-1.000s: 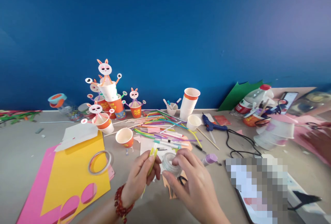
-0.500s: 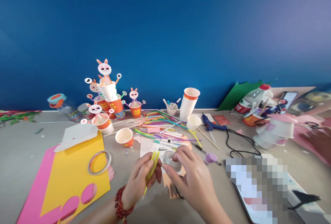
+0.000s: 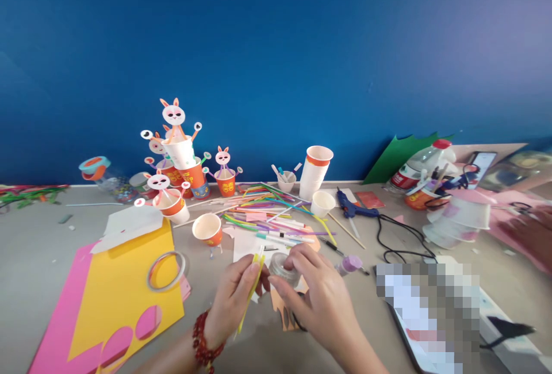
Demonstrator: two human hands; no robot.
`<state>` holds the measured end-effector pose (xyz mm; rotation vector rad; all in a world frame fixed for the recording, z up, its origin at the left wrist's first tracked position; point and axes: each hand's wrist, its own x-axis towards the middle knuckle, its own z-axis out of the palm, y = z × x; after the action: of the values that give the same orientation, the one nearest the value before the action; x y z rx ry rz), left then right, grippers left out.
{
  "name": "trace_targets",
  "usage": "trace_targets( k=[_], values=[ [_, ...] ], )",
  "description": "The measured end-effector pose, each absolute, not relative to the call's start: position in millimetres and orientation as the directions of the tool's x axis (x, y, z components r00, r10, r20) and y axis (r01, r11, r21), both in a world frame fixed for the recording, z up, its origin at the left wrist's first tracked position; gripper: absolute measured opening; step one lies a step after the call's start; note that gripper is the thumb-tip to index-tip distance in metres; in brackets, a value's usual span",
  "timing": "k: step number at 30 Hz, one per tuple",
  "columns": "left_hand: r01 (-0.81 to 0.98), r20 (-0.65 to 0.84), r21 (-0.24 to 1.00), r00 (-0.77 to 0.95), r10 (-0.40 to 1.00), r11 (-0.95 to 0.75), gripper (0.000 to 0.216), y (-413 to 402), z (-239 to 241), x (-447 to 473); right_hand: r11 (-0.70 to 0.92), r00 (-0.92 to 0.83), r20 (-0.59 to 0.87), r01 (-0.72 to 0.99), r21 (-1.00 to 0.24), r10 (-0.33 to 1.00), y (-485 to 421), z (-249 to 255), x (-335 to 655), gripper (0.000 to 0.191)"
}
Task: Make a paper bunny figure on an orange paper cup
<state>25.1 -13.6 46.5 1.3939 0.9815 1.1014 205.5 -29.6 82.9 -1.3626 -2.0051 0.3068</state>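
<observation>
My left hand [image 3: 241,287], with a red bead bracelet at its wrist, pinches a thin bundle of yellow pipe cleaners [image 3: 250,293] with a whitish tip, held upright and slightly tilted. Close beside it, my right hand [image 3: 317,290] curls its fingers over what looks like a roll of clear tape [image 3: 282,263]. Its thumb reaches toward the left fingers; the far fingertips are hidden. Underneath lie a peach paper cutout [image 3: 282,310] and white paper [image 3: 244,244].
Colourful pipe cleaners and markers [image 3: 276,239] spread behind my hands. Rabbit-decorated paper cups [image 3: 179,152] stand back left. Yellow card [image 3: 129,287] with a tape ring [image 3: 149,282] lies left. A blue glue gun [image 3: 356,210], phone [image 3: 414,322] and another person's hand [image 3: 532,236] are right.
The yellow bundle has turned slightly in my left hand, and its lower end sits a little further down. My right hand and the clear roll have shifted slightly left.
</observation>
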Motion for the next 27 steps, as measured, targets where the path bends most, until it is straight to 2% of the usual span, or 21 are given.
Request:
trace_targets(
  k=[3, 6, 8, 17, 21, 27],
  values=[
    [0.044, 0.163, 0.983, 0.239, 0.957, -0.178, 0.037, -10.8, 46.7, 23.1, 0.418, -0.217, 0.39, 0.714, -0.562, 0.895, -28.0, 81.1, 207.8, 0.02],
    [-0.018, 0.047, 0.999, 0.239, 0.97, -0.044, 0.028, -9.8, 41.6, 23.8, 0.411, -0.21, 0.384, 0.708, -0.574, 0.899, -26.1, 79.5, 209.7, 0.019],
    [-0.075, -0.009, 0.997, 0.244, 0.97, 0.028, 0.03, -9.9, 38.4, 25.6, 0.399, -0.203, 0.374, 0.711, -0.579, 0.905, -25.3, 78.8, 210.6, 0.019],
    [-0.251, 0.02, 0.967, 0.259, 0.966, 0.047, 0.018, -8.5, 37.7, 29.1, 0.362, -0.156, 0.378, 0.738, -0.569, 0.912, -24.4, 76.2, 211.2, 0.022],
    [-0.252, -0.004, 0.966, 0.213, 0.977, 0.058, 0.019, -6.8, 36.6, 28.2, 0.355, -0.149, 0.376, 0.74, -0.571, 0.914, -24.6, 73.6, 210.6, 0.024],
    [-0.161, -0.041, 0.985, 0.169, 0.985, 0.069, 0.026, -2.5, 33.9, 26.3, 0.334, -0.141, 0.353, 0.743, -0.58, 0.925, -23.8, 69.9, 210.6, 0.028]
  ],
)
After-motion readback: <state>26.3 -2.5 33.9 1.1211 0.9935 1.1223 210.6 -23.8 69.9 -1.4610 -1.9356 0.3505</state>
